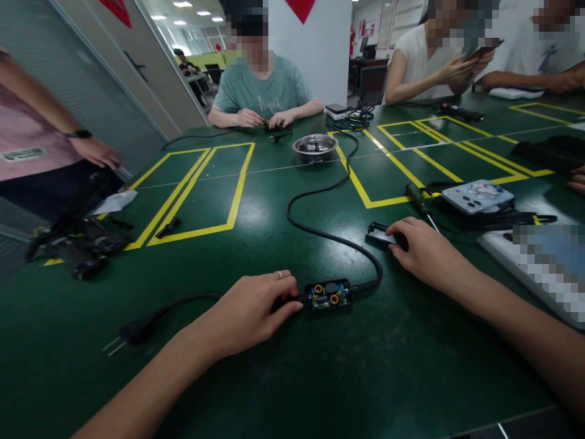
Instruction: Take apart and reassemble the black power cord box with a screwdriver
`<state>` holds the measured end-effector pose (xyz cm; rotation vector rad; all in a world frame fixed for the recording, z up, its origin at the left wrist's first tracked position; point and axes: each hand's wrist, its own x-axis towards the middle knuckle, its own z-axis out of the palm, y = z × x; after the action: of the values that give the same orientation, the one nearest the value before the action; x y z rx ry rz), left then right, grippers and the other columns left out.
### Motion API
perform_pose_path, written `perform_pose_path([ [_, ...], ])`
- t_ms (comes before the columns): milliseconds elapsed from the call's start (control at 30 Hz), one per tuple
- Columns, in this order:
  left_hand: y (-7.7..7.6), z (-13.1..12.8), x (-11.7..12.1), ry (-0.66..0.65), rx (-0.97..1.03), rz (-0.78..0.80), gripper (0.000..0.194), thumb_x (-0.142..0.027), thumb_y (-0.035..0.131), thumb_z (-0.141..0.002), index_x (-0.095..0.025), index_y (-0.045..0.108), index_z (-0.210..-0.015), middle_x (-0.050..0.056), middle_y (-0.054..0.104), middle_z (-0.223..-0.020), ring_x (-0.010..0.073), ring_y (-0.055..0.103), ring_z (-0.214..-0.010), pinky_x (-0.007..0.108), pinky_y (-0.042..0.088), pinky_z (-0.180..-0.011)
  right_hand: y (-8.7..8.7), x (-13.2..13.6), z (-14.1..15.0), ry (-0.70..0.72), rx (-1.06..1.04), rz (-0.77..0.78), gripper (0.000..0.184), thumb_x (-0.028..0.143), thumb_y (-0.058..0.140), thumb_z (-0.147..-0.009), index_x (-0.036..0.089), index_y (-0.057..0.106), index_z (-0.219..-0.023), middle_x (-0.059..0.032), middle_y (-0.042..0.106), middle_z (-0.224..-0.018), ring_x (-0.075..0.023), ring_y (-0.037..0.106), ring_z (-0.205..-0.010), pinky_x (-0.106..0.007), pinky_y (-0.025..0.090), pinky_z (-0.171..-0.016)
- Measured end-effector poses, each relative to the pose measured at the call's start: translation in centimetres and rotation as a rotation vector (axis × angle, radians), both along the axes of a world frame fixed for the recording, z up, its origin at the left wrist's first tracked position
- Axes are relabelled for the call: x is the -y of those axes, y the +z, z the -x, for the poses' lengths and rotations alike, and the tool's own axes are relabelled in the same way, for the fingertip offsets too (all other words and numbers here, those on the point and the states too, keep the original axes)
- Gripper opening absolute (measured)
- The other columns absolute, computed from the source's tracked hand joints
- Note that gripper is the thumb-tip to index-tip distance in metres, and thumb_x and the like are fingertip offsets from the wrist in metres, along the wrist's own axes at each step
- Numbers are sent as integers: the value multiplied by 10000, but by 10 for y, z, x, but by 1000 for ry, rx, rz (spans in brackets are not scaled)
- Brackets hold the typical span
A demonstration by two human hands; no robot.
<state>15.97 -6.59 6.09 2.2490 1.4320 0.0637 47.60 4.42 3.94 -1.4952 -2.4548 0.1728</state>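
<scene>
My left hand (pixel 262 305) is closed on the left end of a small black housing, which lies open-side up. Inside sits a circuit board (pixel 328 295) with copper-wound coils and coloured wires. A black power cord (pixel 311 227) leaves its right end and curves back across the table. From beneath my left hand, another length runs to a two-pin plug (pixel 136 332). Farther right, my right hand (pixel 418 247) grips a black plastic housing cover (pixel 377 232), its hollow side partly visible. Just behind that hand lies a green-handled screwdriver (pixel 415 196).
Yellow tape lines (pixel 192 233) mark the green table (pixel 256 378). A metal bowl (pixel 315 147) with small parts stands farther back. A decorated device (pixel 479 196) and a blurred flat item (pixel 539 271) lie right; black gear (pixel 86 241) lies left. Several people are around the table.
</scene>
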Motion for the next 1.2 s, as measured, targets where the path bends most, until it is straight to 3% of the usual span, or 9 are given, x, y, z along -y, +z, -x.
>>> perform_pose_path([
  [233,0,0,0,-3,12,3,147,-329,483,-955,-215,536,-879,-6,564,-859,138,522,-720,274,352,-630,15,0,1,-46,-203,-65,266,333,585,-837,187,663,-1045,-104,658,-1068,-267,639,-940,-436,520,-852],
  [433,2,0,0,1,12,17,142,-326,485,-957,-214,531,-882,-7,562,-869,137,522,-729,270,354,-635,26,3,6,-127,-557,-171,314,402,586,-864,213,634,-1111,-96,679,-1103,-271,641,-1001,-466,518,-901],
  [600,2,0,0,-2,19,11,151,-331,485,-959,-211,523,-875,-7,563,-873,138,520,-733,267,353,-637,32,12,13,-69,-848,-29,474,407,668,-817,268,523,-1246,-78,678,-1124,-249,662,-1016,-430,555,-875],
  [733,2,1,1,4,23,13,137,-326,491,-956,-212,526,-888,-5,567,-885,138,526,-739,266,351,-636,35,22,20,-55,-936,74,344,374,637,-851,257,581,-1170,-75,708,-1023,-241,682,-979,-421,563,-862],
  [833,2,1,0,5,25,20,136,-329,489,-957,-212,531,-902,2,571,-895,143,535,-751,265,356,-636,31,29,22,86,-964,173,353,355,656,-845,244,599,-1175,-69,707,-1057,-229,681,-983,-422,560,-888],
  [967,2,0,0,-3,19,19,153,-341,479,-960,-211,536,-903,8,573,-893,147,537,-752,267,365,-643,18,37,23,320,-828,227,474,318,729,-793,269,592,-1244,-52,682,-1159,-215,660,-1035,-391,552,-909],
  [1200,1,0,0,-4,19,-3,143,-329,486,-952,-206,539,-901,13,577,-885,146,534,-733,267,371,-633,13,45,28,446,-642,216,518,320,719,-804,266,560,-1294,-57,647,-1212,-196,641,-1047,-370,536,-925],
])
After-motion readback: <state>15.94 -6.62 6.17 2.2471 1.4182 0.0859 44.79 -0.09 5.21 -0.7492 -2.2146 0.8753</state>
